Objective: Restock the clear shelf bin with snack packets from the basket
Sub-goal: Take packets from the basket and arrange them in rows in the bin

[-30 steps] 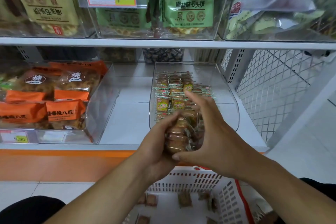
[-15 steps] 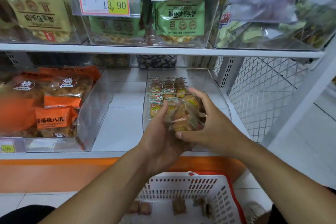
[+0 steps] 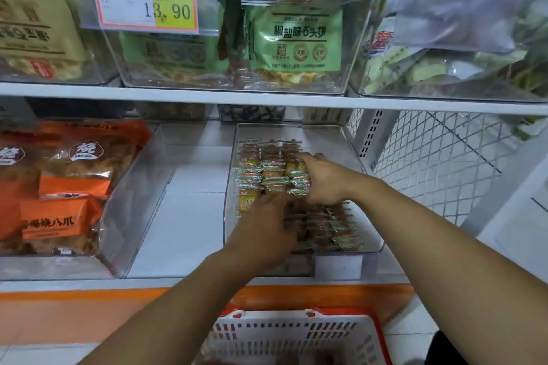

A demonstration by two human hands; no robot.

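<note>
**Two hands inside the clear shelf bin**

Two bare hands reach into the clear shelf bin point(image 3: 360, 246), which sits on the lower shelf point(image 3: 189, 231) at the centre of the frame. The snack packets point(image 3: 267, 175), small and wrapped with green-and-red crimped ends, lie in rows across the bin's floor, toward its rear and along its front right. The left hand point(image 3: 267, 234) lies over the front rows, fingers pointing forward and fairly straight, touching the packets beneath; whether it holds one cannot be told. The right hand point(image 3: 323, 181) sits farther back, at the right side of the rear rows, its fingers curled down against several packets at the edge of the stack, seemingly gripping them, though the blur makes this uncertain. The basket point(image 3: 296, 335), white mesh with a red rim, stands at the bottom centre of the frame, below the shelf edge. At middle left, another clear bin holds orange bags point(image 3: 68, 187). On the upper shelf, a price tag point(image 3: 145, 0) reading 13.90 hangs at upper left, with green bags point(image 3: 296, 38) behind clear plastic beside it.
</note>
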